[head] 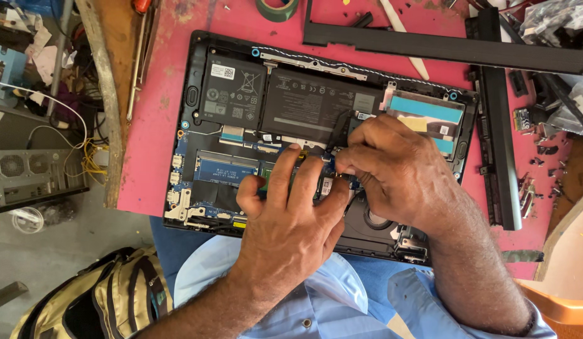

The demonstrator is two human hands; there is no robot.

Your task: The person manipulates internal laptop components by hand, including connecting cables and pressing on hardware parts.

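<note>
Left hand (291,210) lies flat, fingers spread and open, fingertips pressing down on the green circuit board (225,169) of the opened black laptop chassis (197,69), near the board's middle. It grips nothing. Right hand (392,169) is curled, fingers pinched together just beside the left fingertips, on a small part or connector at the board's centre; what it pinches is hidden. Judged step: seating or freeing a small component on the board. A next move would call for steady downward hold from the left and fine pinch control from the right. Black flat battery pack (313,103) sits just beyond the hands. Laptop rests mid pink-red tabletop (153,125); long black plastic bezel strip (455,50) along the far edge, green tape roll (277,9) at the far edge.
</note>
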